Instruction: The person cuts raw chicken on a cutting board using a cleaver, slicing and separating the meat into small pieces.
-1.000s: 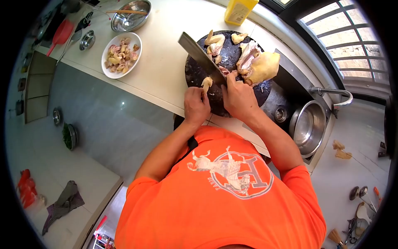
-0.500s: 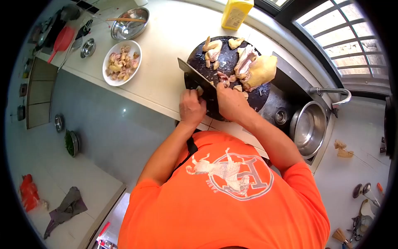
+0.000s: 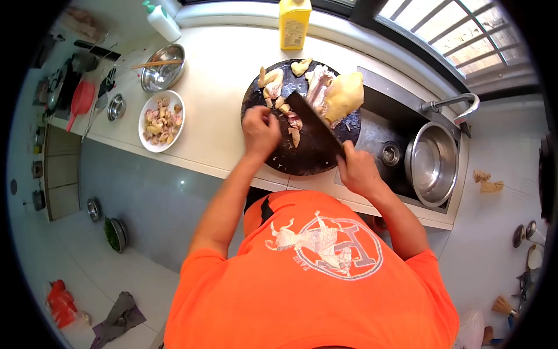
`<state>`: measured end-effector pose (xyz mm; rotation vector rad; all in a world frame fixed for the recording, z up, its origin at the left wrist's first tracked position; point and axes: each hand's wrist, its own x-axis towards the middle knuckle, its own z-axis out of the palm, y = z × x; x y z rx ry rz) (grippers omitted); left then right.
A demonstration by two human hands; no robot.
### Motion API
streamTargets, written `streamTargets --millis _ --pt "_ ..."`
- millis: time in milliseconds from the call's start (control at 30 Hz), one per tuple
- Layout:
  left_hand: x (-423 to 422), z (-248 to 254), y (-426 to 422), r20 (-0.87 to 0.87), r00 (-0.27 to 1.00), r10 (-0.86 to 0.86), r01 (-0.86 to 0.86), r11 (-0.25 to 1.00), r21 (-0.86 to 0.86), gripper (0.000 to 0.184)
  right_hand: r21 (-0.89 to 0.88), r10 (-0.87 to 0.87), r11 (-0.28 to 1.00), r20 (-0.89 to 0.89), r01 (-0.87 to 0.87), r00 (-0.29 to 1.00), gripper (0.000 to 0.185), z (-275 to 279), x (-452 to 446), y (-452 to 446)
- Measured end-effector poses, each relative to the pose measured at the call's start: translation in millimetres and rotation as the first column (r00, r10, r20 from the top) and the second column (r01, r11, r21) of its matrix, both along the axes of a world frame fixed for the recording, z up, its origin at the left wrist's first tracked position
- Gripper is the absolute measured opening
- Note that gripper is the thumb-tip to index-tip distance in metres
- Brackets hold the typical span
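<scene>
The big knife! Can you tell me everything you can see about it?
The big knife has a wide, dark blade with a squared-off far end and looks like metal. The right hand grips its handle, which the fingers hide. It slants over the round black board, near the big chicken piece. I can't tell if it touches the board.

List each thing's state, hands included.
Right hand: closed on cleaver handle
Left hand: curled, grip unclear
Cleaver: held, blade over board
Large chicken piece: cut open, on board
White bowl: holding chopped pieces
Yellow bottle: upright
Tap: no flow visible
Steel bowl: chopsticks across it
</scene>
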<state>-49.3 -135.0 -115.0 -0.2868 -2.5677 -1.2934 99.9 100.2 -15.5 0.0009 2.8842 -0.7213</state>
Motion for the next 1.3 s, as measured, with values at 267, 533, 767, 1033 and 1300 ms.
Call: streamTargets --millis 267,533,767,1033,1300 --pt "-137.1 21.4 -6.7 0.260 0.964 -0.063 0.130 0.959 -0.250 0.045 -0.071 0.113 0.992 0.197 -0.101 0.974 0.020 -11.6 5.8 -18.9" --pt "-151.0 18.2 6.4 0.403 0.915 -0.013 0.115 0.967 -0.229 0.019 -0.052 -0.140 0.987 0.174 0.151 0.975 0.022 -20.3 11.3 5.4" --pt "-88.0 44.9 -21.7 0.718 0.694 -0.044 -0.167 0.961 0.220 0.025 -0.143 -0.145 0.977 0.095 0.157 0.985 0.020 -8.0 10.3 0.1" --pt "20.6 25.4 -27.0 0.795 0.580 -0.177 -0.261 0.885 0.387 0.020 -0.341 -0.029 0.940 -0.120 -0.013 0.992 0.020 -4.7 -19.6 -40.2" --pt "71.9 12.2 -11.9 0.430 0.896 0.109 -0.209 0.959 0.192 0.034 -0.111 0.167 0.978 -0.091 -0.177 0.982 0.018 -39.7 -56.3 -65.1"
